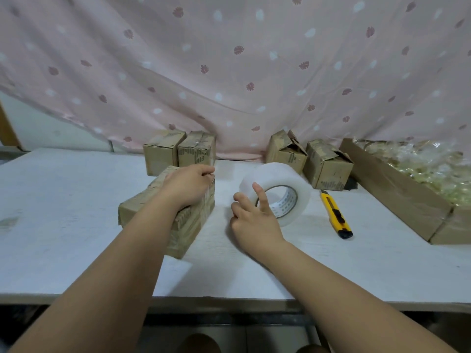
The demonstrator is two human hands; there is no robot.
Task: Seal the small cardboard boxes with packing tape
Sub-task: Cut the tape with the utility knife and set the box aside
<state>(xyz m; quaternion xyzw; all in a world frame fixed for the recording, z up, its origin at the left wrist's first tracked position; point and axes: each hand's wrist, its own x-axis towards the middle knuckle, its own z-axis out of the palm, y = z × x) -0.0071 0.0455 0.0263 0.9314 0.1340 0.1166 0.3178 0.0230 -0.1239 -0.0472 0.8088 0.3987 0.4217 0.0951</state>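
While the left hand grips the cardboard box at its far edge, the right hand pinches the tape roll.

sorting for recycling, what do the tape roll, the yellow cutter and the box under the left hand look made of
Tape roll: milky translucent plastic film, probably on a printed card core.
Cutter: smooth hard yellow plastic with a black slider; blade hidden.
Box: matte brown cardboard, scuffed, with a shiny clear tape strip.
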